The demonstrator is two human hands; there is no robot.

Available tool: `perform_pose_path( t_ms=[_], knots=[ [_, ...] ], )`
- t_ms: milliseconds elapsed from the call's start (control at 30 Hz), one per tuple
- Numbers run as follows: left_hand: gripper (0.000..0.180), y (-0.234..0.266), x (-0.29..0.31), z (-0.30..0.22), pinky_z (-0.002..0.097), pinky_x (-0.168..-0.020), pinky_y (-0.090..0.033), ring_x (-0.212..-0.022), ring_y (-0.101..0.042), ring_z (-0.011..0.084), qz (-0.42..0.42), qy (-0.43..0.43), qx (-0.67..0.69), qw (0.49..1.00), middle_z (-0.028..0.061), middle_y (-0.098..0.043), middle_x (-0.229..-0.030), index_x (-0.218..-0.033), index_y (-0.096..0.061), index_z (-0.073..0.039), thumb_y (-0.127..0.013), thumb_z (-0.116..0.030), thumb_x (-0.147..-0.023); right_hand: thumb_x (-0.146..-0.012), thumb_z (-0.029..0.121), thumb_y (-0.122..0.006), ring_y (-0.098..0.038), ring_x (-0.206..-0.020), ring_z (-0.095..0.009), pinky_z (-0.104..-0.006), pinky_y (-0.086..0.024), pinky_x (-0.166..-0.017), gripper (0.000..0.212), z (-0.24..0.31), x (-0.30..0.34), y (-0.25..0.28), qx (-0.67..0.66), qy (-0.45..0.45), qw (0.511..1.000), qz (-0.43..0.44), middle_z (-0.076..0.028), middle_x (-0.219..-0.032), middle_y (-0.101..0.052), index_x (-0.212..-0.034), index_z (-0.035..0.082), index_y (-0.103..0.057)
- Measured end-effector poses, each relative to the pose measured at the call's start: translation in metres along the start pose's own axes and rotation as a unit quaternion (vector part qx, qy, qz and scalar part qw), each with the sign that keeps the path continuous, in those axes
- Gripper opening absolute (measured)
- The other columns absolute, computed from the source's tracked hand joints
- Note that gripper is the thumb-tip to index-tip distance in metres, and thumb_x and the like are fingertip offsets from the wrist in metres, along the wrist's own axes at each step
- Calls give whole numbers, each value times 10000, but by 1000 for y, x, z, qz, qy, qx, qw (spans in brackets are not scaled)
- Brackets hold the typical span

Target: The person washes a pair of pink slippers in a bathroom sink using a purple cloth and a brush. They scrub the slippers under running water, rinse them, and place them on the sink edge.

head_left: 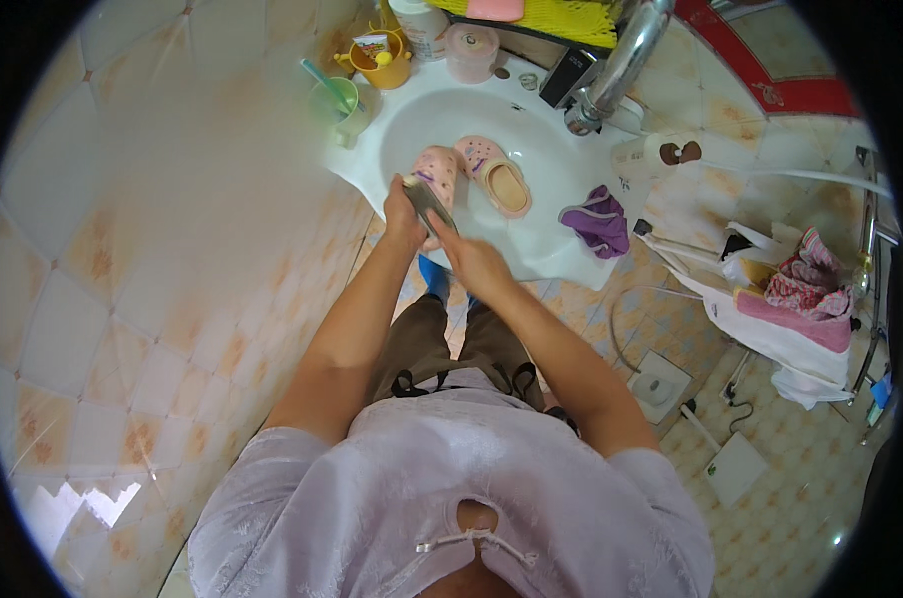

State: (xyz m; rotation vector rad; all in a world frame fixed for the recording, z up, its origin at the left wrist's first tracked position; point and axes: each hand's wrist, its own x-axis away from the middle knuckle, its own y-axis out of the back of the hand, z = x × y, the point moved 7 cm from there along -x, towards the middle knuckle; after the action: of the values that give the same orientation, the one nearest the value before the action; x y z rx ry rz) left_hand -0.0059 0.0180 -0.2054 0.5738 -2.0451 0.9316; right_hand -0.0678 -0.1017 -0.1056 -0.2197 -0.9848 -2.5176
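My left hand (402, 216) is closed on the edge of a pink clog (435, 166) at the near left of the white washbasin (561, 246). Across this clog lies a flat, oblong, grey-brown brush (426, 202), its bristles hidden. My right hand (461, 249), slightly blurred, has its fingers closed around the brush's near end. A second pink clog (496, 177) with a cream inside rests in the basin, just right of the first. Bunched purple cloth (599, 221) sits on the basin's right rim.
A chrome faucet (621, 75) arches over the basin's back right. Along the left rim stand a green cup (340, 108) with a toothbrush and a yellow cup (382, 62). At right are a white bottle (645, 154) and a rack hung with cloths (805, 309).
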Motion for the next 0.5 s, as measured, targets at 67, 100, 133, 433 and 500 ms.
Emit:
perform_pose_path(
  t_ms=[67, 100, 133, 433, 500],
  knots=[
    [246, -6, 4, 1, 433, -689, -537, -786, -613, 249, 26, -4, -76, 997, 118, -604, -866, -991, -563, -50, -502, -284, -945, -950, 136, -492, -631, -778, -444, -499, -489, -681, 515, -4, 23, 2, -24, -18, 999, -10, -251, -812, -643, -1447, 226, -390],
    [229, -5, 4, 0, 424, -657, -544, -745, -617, 251, 13, -12, -123, 992, 115, -606, -857, -997, -567, -47, -530, -264, -936, -951, 128, -490, -632, -785, -446, -497, -492, -688, 523, -6, 23, 0, -48, -20, 999, 7, -251, -814, -645, -1453, 228, -380],
    [154, -8, 5, -3, 367, -570, -523, -674, -610, 223, 27, -44, -93, 994, 96, -584, -796, -929, -557, -8, -597, -150, -883, -954, 125, -486, -630, -820, -450, -477, -500, -717, 513, -14, 14, 0, -46, -44, 998, 9, -263, -883, -650, -1452, 189, -378],
    [191, 0, -8, -21, 357, -600, -500, -728, -610, 226, -49, -118, -92, 988, 138, -598, -867, -979, -530, 63, -553, -110, -901, -948, 179, -472, -629, -692, -441, -518, -495, -648, 524, -24, -36, 6, -72, -9, 989, -129, -269, -757, -635, -1457, 150, -349],
    [206, -1, -8, -23, 348, -609, -500, -731, -608, 215, -60, -122, -171, 976, 137, -600, -878, -992, -534, 66, -541, -124, -911, -948, 180, -473, -633, -690, -435, -522, -496, -646, 527, -20, 2, 3, -47, -21, 995, -84, -267, -756, -638, -1459, 152, -345]
  ],
)
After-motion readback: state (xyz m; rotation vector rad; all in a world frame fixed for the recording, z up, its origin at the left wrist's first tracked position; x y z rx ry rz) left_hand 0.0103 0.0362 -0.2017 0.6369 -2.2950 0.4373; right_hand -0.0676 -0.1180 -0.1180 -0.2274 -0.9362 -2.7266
